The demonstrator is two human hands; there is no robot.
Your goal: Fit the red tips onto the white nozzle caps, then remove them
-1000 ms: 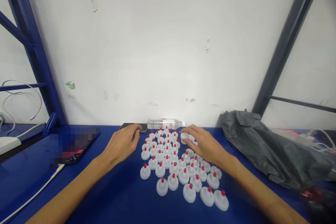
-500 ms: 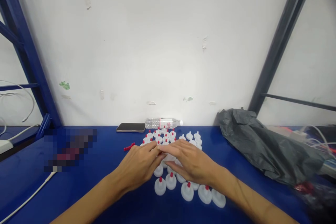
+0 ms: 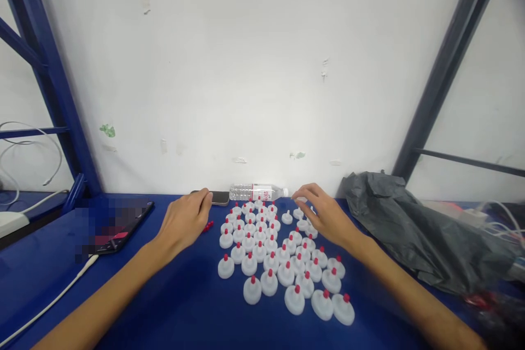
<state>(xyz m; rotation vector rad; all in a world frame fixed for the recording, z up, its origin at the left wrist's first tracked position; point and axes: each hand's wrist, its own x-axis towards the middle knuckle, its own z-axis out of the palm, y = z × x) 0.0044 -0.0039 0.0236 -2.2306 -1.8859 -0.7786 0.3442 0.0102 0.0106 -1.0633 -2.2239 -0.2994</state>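
Your hands are apart, left (image 3: pixel 185 220) by the red caps (image 3: pixel 208 226), right (image 3: pixel 324 213) over uncapped lids, perhaps touching one; bare blue table (image 3: pixel 180 306) lies between your forearms.

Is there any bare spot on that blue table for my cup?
Yes: the blue table looks bare between the left forearm and the red-tipped white caps, and on their near side. A strip also shows between the right forearm and dark bag. It's crowded among the caps and behind them, by the bottle.

White caps (image 3: pixel 226 269) — matt plastic; bottle (image 3: pixel 258 192) — clear, glossy plastic.
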